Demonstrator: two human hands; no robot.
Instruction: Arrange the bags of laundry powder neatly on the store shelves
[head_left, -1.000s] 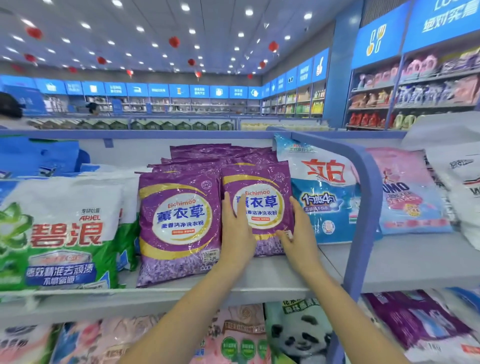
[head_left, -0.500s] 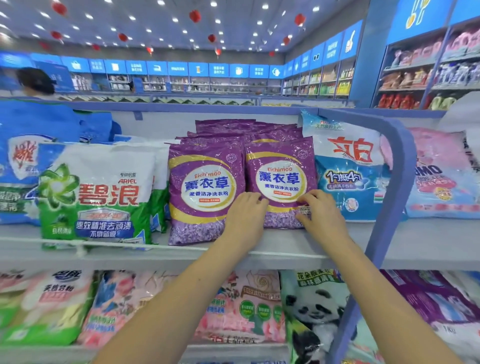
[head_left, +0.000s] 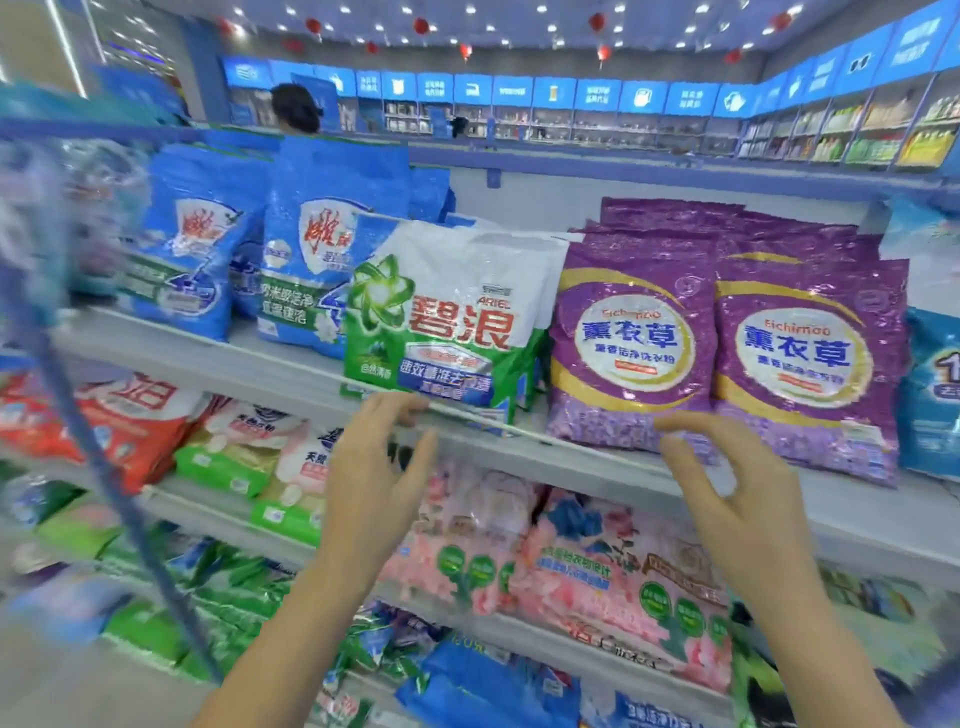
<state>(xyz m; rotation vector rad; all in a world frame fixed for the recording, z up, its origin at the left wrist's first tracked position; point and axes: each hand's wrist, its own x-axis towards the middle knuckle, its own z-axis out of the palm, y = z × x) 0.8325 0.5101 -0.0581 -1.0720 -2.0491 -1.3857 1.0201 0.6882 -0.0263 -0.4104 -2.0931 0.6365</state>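
Two purple lavender laundry powder bags stand side by side on the top shelf (head_left: 597, 457), the left one (head_left: 631, 343) and the right one (head_left: 808, 358), with more purple bags stacked behind. A green and white bag (head_left: 441, 332) leans to their left, its lower edge past the shelf lip. Blue bags (head_left: 306, 260) stand further left. My left hand (head_left: 379, 467) hovers open just below the green bag. My right hand (head_left: 727, 483) hovers open in front of the purple bags, touching nothing.
Lower shelves hold pink bags (head_left: 571, 561), red and green bags (head_left: 130, 421) and blue bags (head_left: 493, 680). A blue shelf frame post (head_left: 93, 452) slants at the left. A person (head_left: 296, 109) stands beyond the shelf. Wall shelving lines the back of the store.
Both hands have come off the right purple bag and pulled back, open. The view has swung left, bringing the green and blue bags toward the centre.
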